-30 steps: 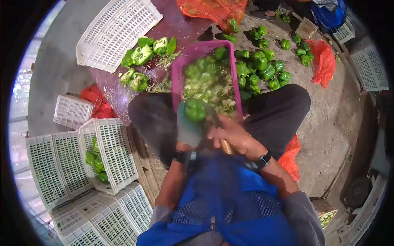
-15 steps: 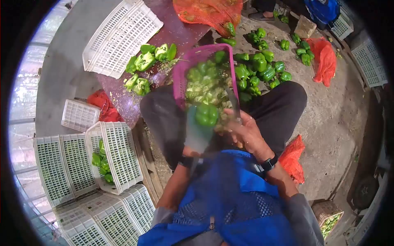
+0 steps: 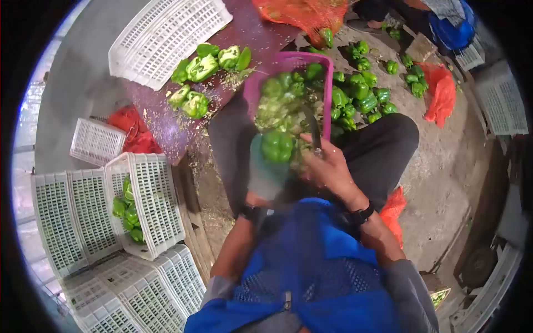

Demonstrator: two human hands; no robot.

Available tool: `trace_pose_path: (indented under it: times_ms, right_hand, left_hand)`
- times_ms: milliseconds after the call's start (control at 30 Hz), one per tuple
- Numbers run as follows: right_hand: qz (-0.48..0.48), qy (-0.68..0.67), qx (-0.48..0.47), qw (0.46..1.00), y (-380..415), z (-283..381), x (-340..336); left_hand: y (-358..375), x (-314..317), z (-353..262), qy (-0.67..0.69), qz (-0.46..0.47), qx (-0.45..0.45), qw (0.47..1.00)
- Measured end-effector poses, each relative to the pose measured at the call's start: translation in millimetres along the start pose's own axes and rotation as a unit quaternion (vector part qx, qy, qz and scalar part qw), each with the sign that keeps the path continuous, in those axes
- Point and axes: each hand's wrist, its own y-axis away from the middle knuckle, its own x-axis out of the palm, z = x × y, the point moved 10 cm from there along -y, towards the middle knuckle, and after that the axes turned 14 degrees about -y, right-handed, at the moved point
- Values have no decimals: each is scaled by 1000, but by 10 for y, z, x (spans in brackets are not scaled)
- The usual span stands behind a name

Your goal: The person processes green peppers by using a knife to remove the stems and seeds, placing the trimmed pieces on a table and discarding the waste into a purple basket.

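A whole green pepper (image 3: 277,146) rests in my gloved left hand (image 3: 268,172), whose fingers wrap round its side. My right hand (image 3: 331,170) grips a knife (image 3: 313,129) with a dark blade that points up and away, just right of the pepper. Both hands are over the near end of a pink basket (image 3: 331,89) between my legs. Inside the basket lie pale green cut pieces (image 3: 273,111) and several green peppers (image 3: 283,83). The pepper and the blade do not visibly touch.
Whole peppers (image 3: 366,101) lie on the floor right of the basket. Cut peppers (image 3: 202,67) sit on a reddish board (image 3: 161,125) at the left. White crates (image 3: 158,197) stand at the lower left. A co-worker's foot (image 3: 363,26) shows at the top right.
The view has shifted, so the crates and board sit differently. The pepper stays in my left hand and the knife in my right; the blade stands a little more upright.
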Motion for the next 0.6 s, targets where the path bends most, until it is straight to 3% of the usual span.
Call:
trace_pose_path:
  times_ms: [67, 100, 233, 267, 367, 433, 500, 567, 600]
  right_hand:
    - [10, -1, -8, 1000, -176, -217, 26]
    - [5, 70, -28, 997, -220, -174, 68]
    - [-7, 274, -177, 945, -363, 30, 361]
    - [-9, 302, -230, 925, -377, 92, 446]
    - [5, 343, -199, 918, -459, 77, 584]
    - [6, 356, -180, 917, -524, 51, 613]
    - [-5, 374, -159, 914, -583, 30, 594]
    - [-21, 402, -136, 905, -672, 22, 552]
    - [-22, 413, -123, 902, -714, -18, 531]
  left_hand:
    - [-28, -60, 105, 148, -4, -41, 988]
    - [-32, -73, 198, 255, -23, -51, 965]
    - [-47, -30, 383, 562, -55, -205, 799]
    - [-80, -59, 466, 542, -70, -200, 813]
    - [-196, -51, 686, 530, -84, -211, 817]
    - [-264, 54, 699, 590, -59, -248, 766]
    - [-381, 3, 870, 466, -97, -214, 853]
    - [-448, 123, 1002, 463, -89, -224, 853]
    - [-450, 176, 844, 522, -68, -255, 811]
